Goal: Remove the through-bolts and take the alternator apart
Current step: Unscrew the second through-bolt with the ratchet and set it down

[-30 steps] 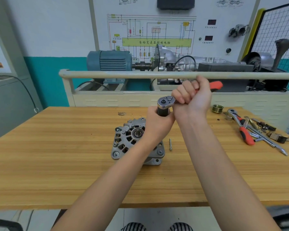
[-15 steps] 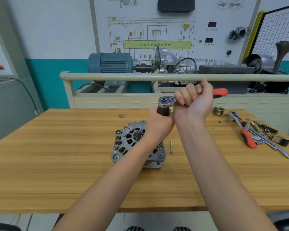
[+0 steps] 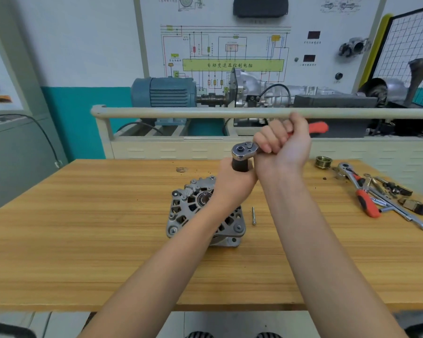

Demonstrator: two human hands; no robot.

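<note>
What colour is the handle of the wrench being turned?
Red-orange, on the ratchet handle past the right hand; head view.

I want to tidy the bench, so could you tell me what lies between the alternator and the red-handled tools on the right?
In the head view, one loose bolt beside the alternator; then bare table to the tools.

Bare forearms — no sleeves; striped shoes (image 3: pixel 198 334) below.

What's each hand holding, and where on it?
Right hand grips the ratchet wrench on its red handle, near the head. Left hand grips the dark socket under the head, above the alternator.
</note>
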